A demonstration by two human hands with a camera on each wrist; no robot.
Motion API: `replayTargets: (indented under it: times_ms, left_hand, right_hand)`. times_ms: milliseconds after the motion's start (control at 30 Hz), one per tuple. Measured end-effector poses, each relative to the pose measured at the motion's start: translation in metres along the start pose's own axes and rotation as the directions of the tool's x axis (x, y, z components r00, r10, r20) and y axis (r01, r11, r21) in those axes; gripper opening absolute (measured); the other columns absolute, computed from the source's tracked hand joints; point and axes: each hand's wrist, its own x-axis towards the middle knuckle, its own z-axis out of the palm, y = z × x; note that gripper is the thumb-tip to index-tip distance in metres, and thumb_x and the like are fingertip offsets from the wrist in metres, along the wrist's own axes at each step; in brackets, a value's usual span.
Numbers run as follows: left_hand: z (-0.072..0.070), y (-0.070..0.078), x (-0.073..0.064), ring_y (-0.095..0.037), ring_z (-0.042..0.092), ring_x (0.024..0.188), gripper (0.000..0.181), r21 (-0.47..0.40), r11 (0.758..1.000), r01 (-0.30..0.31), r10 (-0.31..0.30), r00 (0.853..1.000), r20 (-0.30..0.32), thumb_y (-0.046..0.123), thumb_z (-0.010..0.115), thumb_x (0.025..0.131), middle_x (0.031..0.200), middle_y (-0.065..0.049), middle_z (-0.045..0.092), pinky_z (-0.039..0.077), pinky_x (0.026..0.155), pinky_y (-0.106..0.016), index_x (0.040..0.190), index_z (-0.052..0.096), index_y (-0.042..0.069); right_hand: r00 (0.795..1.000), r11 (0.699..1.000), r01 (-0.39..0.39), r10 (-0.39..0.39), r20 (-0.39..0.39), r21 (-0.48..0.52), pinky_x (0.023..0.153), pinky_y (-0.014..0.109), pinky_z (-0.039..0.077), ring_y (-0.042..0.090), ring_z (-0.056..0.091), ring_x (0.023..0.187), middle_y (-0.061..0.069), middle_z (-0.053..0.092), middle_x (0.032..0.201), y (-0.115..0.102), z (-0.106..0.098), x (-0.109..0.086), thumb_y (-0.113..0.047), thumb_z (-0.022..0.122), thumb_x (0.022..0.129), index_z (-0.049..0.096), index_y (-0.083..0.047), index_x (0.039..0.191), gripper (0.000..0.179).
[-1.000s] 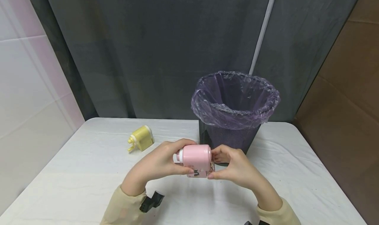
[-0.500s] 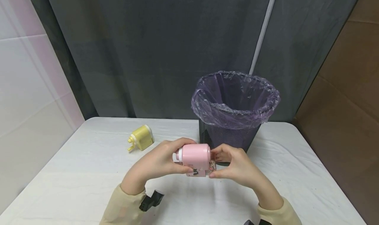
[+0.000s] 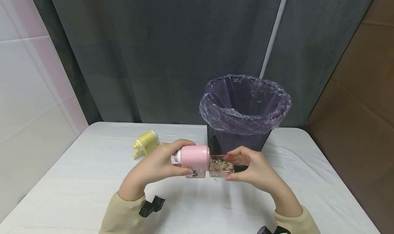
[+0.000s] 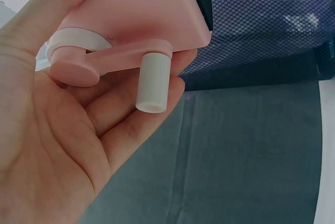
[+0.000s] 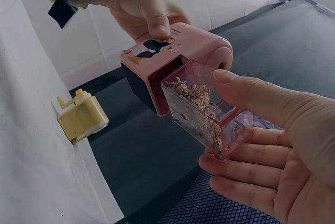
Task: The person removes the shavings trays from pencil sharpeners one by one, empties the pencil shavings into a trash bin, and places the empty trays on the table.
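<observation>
My left hand (image 3: 163, 164) grips a pink crank pencil sharpener (image 3: 194, 157) by its body, held on its side above the table. Its crank with a pale grey knob (image 4: 153, 82) points back toward the left palm. Between thumb and fingers, my right hand (image 3: 253, 167) pinches a clear shavings drawer (image 3: 221, 167) with a reddish edge, heaped with pencil shavings (image 5: 196, 98). In the right wrist view the drawer is out of the sharpener's dark slot (image 5: 166, 80), close beside it. A few specks hang or lie just below the drawer.
A mesh trash bin (image 3: 238, 140) lined with a purple plastic bag (image 3: 246, 121) stands behind the hands, at the back right of the white-covered table (image 3: 77, 193). A yellow crank sharpener (image 3: 147, 143) rests at the back left. A dark curtain hangs behind.
The shavings drawer has slid out of the pink sharpener to the right, showing the shavings. The left hand has shifted left with the sharpener, the right hand rightward with the drawer.
</observation>
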Motion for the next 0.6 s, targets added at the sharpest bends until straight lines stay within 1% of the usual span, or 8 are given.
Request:
replayTargets:
  times_ms: [100,200,433,600]
  left_hand:
    - [-0.001,-0.002,0.000,-0.009,0.060,0.081,0.056,-0.002,1.000,0.000,0.000,1.000,0.002,0.014,0.084,0.072,0.097,0.006,0.066,0.051,0.071,-0.029,0.122,0.058,0.014]
    - [-0.001,-0.003,0.001,-0.009,0.060,0.081,0.056,-0.001,1.000,0.002,-0.002,1.000,0.005,0.014,0.084,0.072,0.098,0.006,0.066,0.050,0.072,-0.029,0.122,0.059,0.015]
    - [0.000,-0.005,0.001,-0.009,0.059,0.080,0.056,0.026,0.999,0.036,-0.036,0.999,0.007,0.013,0.085,0.071,0.099,0.005,0.066,0.050,0.071,-0.029,0.120,0.059,0.015]
    - [0.003,-0.008,0.001,-0.008,0.059,0.079,0.055,0.037,0.997,0.062,-0.063,0.998,0.027,0.015,0.084,0.070,0.096,0.006,0.066,0.050,0.070,-0.029,0.120,0.059,0.016]
  right_hand:
    - [1.000,1.000,0.003,-0.003,0.005,0.015,0.088,0.044,0.048,0.022,0.064,0.102,0.011,0.068,0.109,0.000,-0.002,0.000,-0.013,0.086,0.069,0.061,-0.002,0.112,0.051]
    - [1.000,1.000,0.006,-0.006,0.008,0.024,0.089,0.046,0.048,0.022,0.064,0.102,0.011,0.068,0.110,0.000,-0.003,-0.001,-0.012,0.086,0.069,0.061,-0.002,0.112,0.051]
    - [1.000,1.000,0.018,-0.018,-0.021,0.003,0.088,0.036,0.049,0.020,0.064,0.102,0.006,0.068,0.110,0.001,-0.009,-0.003,-0.011,0.087,0.067,0.061,-0.004,0.112,0.052]
    - [0.999,1.000,0.019,-0.019,-0.029,0.012,0.088,0.037,0.049,0.021,0.063,0.103,0.008,0.068,0.110,0.000,-0.013,-0.003,-0.010,0.086,0.067,0.060,-0.003,0.112,0.052]
